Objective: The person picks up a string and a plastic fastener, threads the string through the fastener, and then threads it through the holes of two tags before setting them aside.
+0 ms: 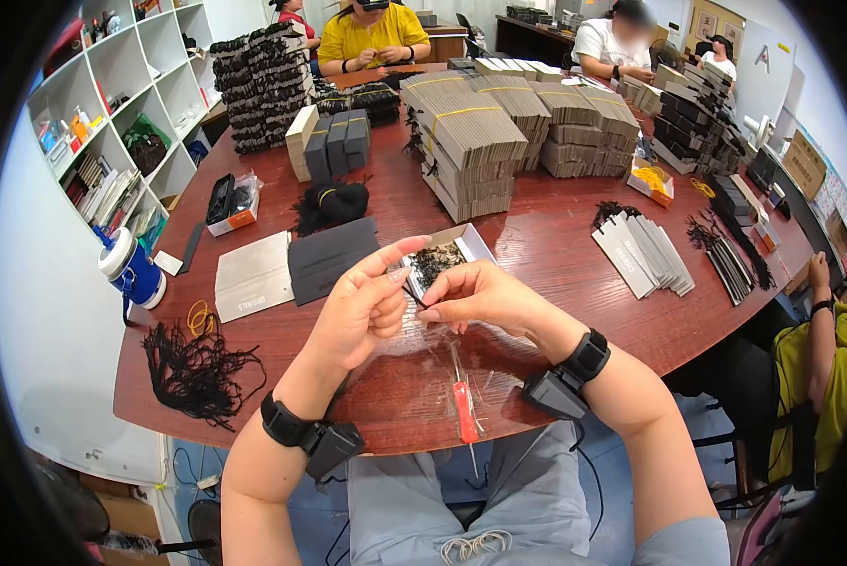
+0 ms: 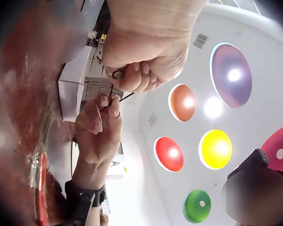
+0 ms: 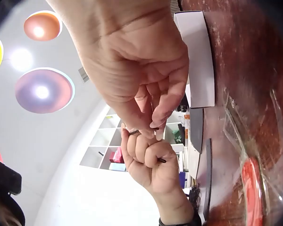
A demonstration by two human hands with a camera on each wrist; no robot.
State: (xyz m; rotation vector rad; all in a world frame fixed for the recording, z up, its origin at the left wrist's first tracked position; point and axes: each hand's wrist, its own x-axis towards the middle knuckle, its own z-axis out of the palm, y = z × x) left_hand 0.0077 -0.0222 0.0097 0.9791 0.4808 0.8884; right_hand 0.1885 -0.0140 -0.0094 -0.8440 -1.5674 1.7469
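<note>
Over the table's near edge, my two hands hold a thin black cord between them. My left hand grips it in curled fingers, its index finger pointing out in the head view. A dark loop of the cord shows at those fingers in the left wrist view. The right hand pinches the cord between thumb and fingertips, close beside the left. Below them lies a red-handled tool with a thin metal shaft, under clear film. Behind the hands sits a white box holding small dark bits.
Loose black cords lie at left, near a grey card sheet and a black one. Tall banded stacks of grey card stand behind. Grey tags fan out at right. A blue jug stands left; other people sit around.
</note>
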